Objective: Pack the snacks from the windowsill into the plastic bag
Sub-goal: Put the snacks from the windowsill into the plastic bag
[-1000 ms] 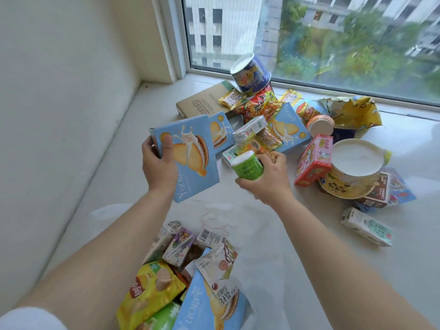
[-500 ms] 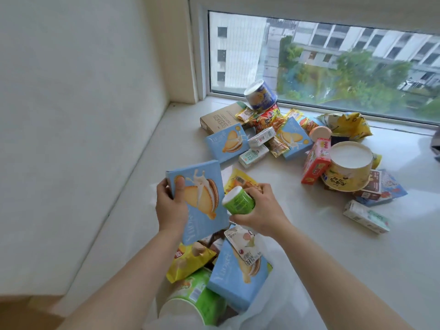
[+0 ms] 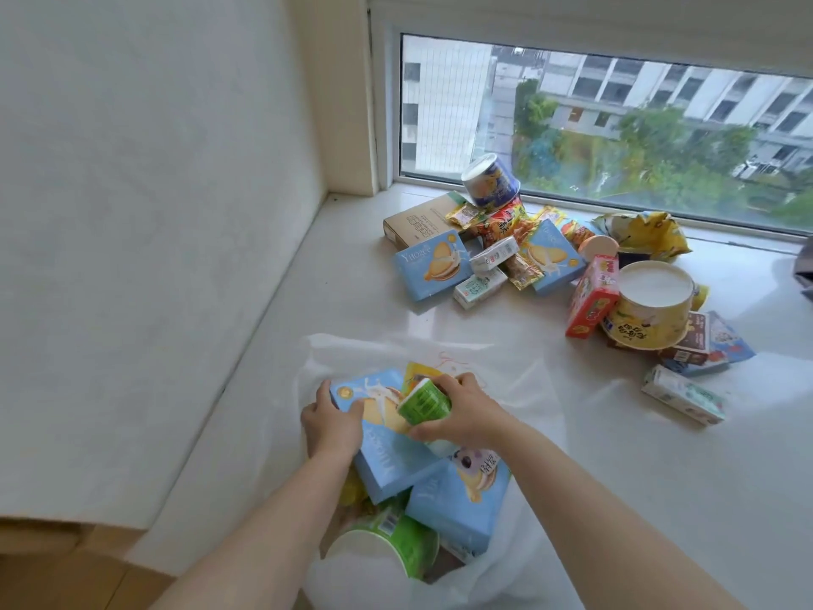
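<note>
Left hand (image 3: 331, 427) grips blue box (image 3: 387, 451) — right hand (image 3: 462, 416) grips green cup (image 3: 424, 400) — over bag (image 3: 506, 578).

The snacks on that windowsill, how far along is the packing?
Partly done. The plastic bag already holds a blue biscuit box and a green cup. The left hand grips another blue box and the right hand a small green tub, both over the bag. A big pile is left by the window.
</note>
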`<action>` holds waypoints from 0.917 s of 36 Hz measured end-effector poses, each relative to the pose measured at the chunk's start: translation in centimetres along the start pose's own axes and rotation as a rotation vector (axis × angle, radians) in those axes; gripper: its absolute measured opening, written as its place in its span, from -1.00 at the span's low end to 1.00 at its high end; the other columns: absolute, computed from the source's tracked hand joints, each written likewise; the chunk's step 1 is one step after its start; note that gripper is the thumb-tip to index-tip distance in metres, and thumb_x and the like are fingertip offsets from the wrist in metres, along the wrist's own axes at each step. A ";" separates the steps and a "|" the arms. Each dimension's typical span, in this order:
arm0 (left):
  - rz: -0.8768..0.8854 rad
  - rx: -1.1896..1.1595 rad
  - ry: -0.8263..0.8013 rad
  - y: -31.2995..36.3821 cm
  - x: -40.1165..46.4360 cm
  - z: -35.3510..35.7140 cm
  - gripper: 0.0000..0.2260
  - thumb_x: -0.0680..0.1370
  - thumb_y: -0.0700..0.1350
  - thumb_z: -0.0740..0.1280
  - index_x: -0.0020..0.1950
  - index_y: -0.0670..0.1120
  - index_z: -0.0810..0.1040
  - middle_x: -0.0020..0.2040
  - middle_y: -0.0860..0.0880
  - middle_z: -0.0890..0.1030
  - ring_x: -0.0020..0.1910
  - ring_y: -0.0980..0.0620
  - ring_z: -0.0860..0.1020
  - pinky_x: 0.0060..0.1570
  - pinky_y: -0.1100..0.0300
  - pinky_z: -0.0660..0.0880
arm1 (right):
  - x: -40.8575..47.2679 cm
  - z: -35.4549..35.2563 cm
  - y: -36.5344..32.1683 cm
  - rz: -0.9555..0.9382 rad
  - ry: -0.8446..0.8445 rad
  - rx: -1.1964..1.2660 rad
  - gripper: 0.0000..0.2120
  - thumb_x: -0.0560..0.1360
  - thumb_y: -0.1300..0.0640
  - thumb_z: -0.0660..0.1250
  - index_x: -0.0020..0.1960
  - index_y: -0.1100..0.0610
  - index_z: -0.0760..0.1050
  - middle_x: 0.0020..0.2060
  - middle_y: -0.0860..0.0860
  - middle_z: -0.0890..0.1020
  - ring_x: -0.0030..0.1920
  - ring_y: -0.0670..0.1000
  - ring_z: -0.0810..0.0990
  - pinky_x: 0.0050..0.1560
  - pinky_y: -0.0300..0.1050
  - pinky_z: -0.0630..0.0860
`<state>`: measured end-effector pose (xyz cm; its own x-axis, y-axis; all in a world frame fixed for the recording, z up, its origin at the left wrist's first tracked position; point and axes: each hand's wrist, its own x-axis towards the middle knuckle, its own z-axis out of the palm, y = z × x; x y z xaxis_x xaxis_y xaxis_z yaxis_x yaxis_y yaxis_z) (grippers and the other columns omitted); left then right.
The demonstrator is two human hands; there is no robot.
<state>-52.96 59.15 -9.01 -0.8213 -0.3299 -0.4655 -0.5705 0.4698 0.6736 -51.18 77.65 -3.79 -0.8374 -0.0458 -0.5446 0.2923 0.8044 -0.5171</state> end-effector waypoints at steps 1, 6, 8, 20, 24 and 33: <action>-0.001 0.045 0.001 -0.1 0.1 -0.2 -0.40 0.53 -0.02 0.34 0.52 -0.03 0.19 0.41 -0.22 0.29 0.32 -0.18 0.40 0.27 0.08 0.35 | 0.3 0.1 -0.2 0.008 -0.002 0.003 -0.17 0.25 -0.27 0.47 0.42 -0.14 0.20 0.24 0.03 0.29 0.25 0.11 0.40 0.20 0.01 0.46; 0.112 0.429 -0.081 -0.9 0.3 -0.6 -0.48 0.53 0.02 0.25 0.48 -0.02 0.27 0.51 -0.10 0.16 0.45 -0.12 0.22 0.40 0.10 0.19 | 1.4 0.7 -1.1 0.019 0.118 0.157 -0.21 0.31 -0.25 0.44 0.41 -0.07 0.21 0.26 0.03 0.30 0.28 0.08 0.40 0.16 -0.08 0.38; 0.289 0.516 -0.114 -0.4 -0.2 -0.5 -0.55 0.55 0.04 0.22 0.43 0.00 0.36 0.48 -0.04 0.27 0.45 -0.04 0.21 0.40 0.11 0.19 | 1.8 0.9 -1.3 0.015 0.188 0.151 -0.24 0.31 -0.26 0.43 0.40 -0.07 0.22 0.24 0.01 0.31 0.24 0.07 0.44 0.11 -0.08 0.39; 0.768 1.109 -0.516 -0.4 -2.6 -1.1 -0.26 0.40 0.17 0.36 0.50 0.23 0.08 0.49 0.05 0.12 0.45 -0.08 0.11 0.36 -0.14 0.20 | 4.5 0.7 -0.2 0.117 -0.005 -0.130 -0.28 0.33 -0.30 0.36 0.39 -0.04 0.31 0.27 0.10 0.40 0.21 0.14 0.46 0.13 -0.05 0.44; 0.698 1.227 -0.569 -0.3 -1.2 -3.1 -0.41 0.42 -0.04 0.37 0.41 0.19 0.26 0.44 0.04 0.22 0.38 -0.08 0.27 0.21 -0.07 0.41 | 4.7 1.5 0.4 0.164 -0.055 -0.190 -0.22 0.37 -0.33 0.31 0.45 0.04 0.24 0.38 0.12 0.32 0.31 0.16 0.40 0.19 0.00 0.42; 0.537 1.120 -0.583 1.2 -0.2 -3.5 -0.57 0.49 0.12 0.34 0.33 0.10 0.40 0.36 0.04 0.31 0.25 -0.04 0.43 0.07 0.07 0.41 | 4.3 3.1 -0.7 0.101 -0.130 -0.282 -0.33 0.53 -0.34 -0.01 0.54 -0.07 -0.02 0.51 0.09 0.07 0.46 0.29 0.10 0.40 0.15 0.13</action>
<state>-53.50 56.88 -6.10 -0.6639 0.3594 -0.6558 0.3462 0.9250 0.1565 -53.59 75.11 -7.84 -0.7392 -0.0182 -0.6733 0.2160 0.9404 -0.2625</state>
